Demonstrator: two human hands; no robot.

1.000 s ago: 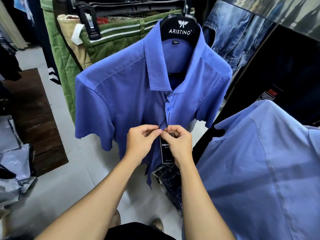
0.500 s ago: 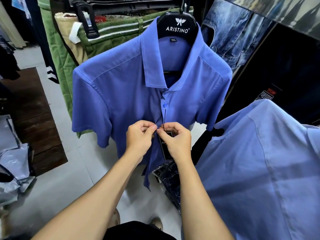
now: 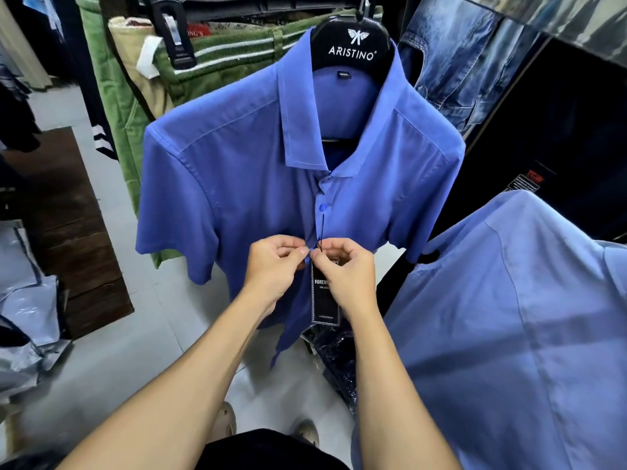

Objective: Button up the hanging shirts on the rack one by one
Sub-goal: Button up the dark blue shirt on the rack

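Observation:
A blue short-sleeved shirt (image 3: 237, 184) hangs on a black hanger (image 3: 353, 45) straight ahead. One blue button (image 3: 322, 207) below the collar is fastened. A black tag (image 3: 325, 296) dangles on a thin cord from that button. My left hand (image 3: 276, 266) pinches the left edge of the placket a little below the button. My right hand (image 3: 346, 269) pinches the right edge opposite it, fingertips nearly touching. Below my hands the shirt front hangs apart.
A lighter blue shirt (image 3: 509, 334) hangs close at the right. Green and beige trousers (image 3: 217, 66) hang behind at the left, jeans (image 3: 451, 62) at the upper right. A dark wooden platform (image 3: 68, 232) and plastic-wrapped bundles (image 3: 23, 300) lie on the floor at the left.
Both hands stay pinched together on the placket at the same spot. The view has shifted slightly; more of the black tag shows below my right hand.

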